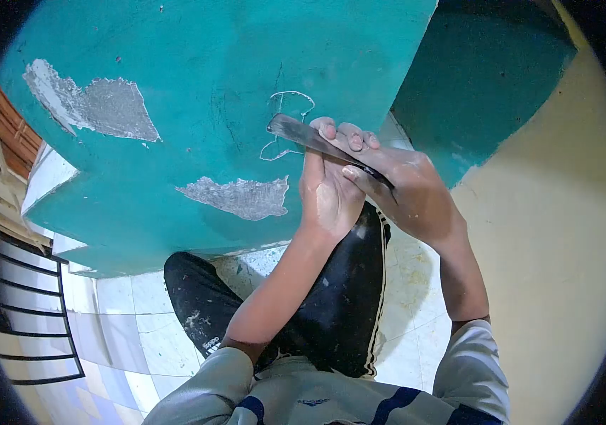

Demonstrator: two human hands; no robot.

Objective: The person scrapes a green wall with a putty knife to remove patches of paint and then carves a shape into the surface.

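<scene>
A long flat metal blade (pixel 310 137) with a dark rear end lies slantwise in front of the teal wall (pixel 196 42). My right hand (pixel 405 184) is closed around its rear part, thumb bent over it. Palm up, my left hand (pixel 331 191) is beneath the blade, its fingers curled up against the tool and touching my right hand. White dust covers both hands. Behind the blade's tip, a thin white outline (pixel 292 93) is scratched into the paint. Two bare grey patches show on the wall, one at the upper left (pixel 115 106) and one lower down (pixel 242 197).
A cream wall (pixel 544 234) stands on the right, beside a darker teal section (pixel 487 78). Black metal bars (pixel 26 308) are at the lower left. My bent legs in black trousers (pixel 338 304) are above the pale tiled floor (pixel 154 340).
</scene>
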